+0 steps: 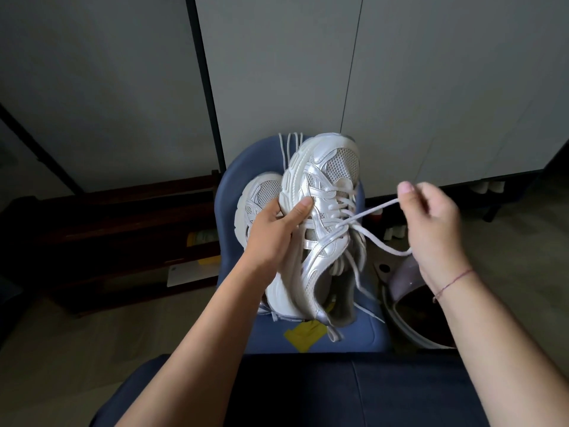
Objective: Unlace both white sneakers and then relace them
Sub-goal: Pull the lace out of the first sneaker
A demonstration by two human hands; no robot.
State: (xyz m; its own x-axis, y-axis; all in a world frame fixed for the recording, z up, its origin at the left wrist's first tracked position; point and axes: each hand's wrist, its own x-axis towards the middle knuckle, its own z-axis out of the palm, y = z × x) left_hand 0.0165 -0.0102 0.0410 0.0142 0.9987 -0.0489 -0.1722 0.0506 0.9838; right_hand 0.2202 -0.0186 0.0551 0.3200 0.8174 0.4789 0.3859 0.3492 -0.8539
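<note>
A: Right. Held sneaker (320, 211), centre of frame, toe pointing up, lifted over the blue chair (228, 186). Its lace (378, 208) runs taut from a middle eyelet out to centre right.

B: Grips?

A: Left hand (277, 229) wraps the sole side, thumb pressed on the upper. Right hand (431, 217) pinches the lace between thumb and fingers, held well away from the shoe.

B: Which step?

A: Rows nearer the toe are threaded; nearer the collar I can't tell. A loose lace (289, 146) drapes over the chair's top edge. The second sneaker (261, 195) rests on the seat behind, left of centre. My guess is unlacing the second shoe, though relacing can't be ruled out.

B: Next move?

A: Probably draw the tail clear of that eyelet, then re-pinch closer in for the next row, with the left hand bracing against the tug.
</note>
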